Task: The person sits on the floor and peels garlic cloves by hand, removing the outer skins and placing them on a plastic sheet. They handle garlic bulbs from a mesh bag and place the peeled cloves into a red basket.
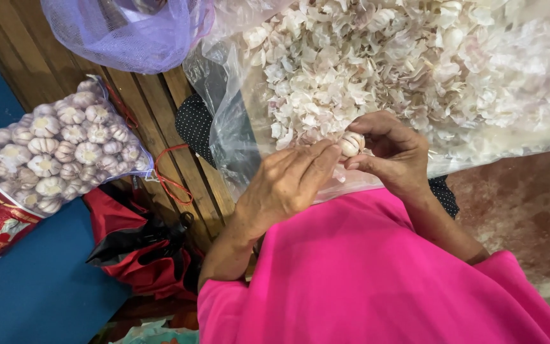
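Head view: right hand (393,153) pinches a small round garlic bulb (351,144), papery white, fingers curled shut around it. Left hand (288,181) closes in beside, fingertips (326,159) touching the bulb, probably gripping too. Both sit over a clear crinkly plastic bag (224,127) heaped with flaky white garlic skins (415,64). Off left, a mesh sack of whole bulbs (65,146) lies by slatted wooden boards (160,114). Pink smooth cloth (364,274) covers the lap.
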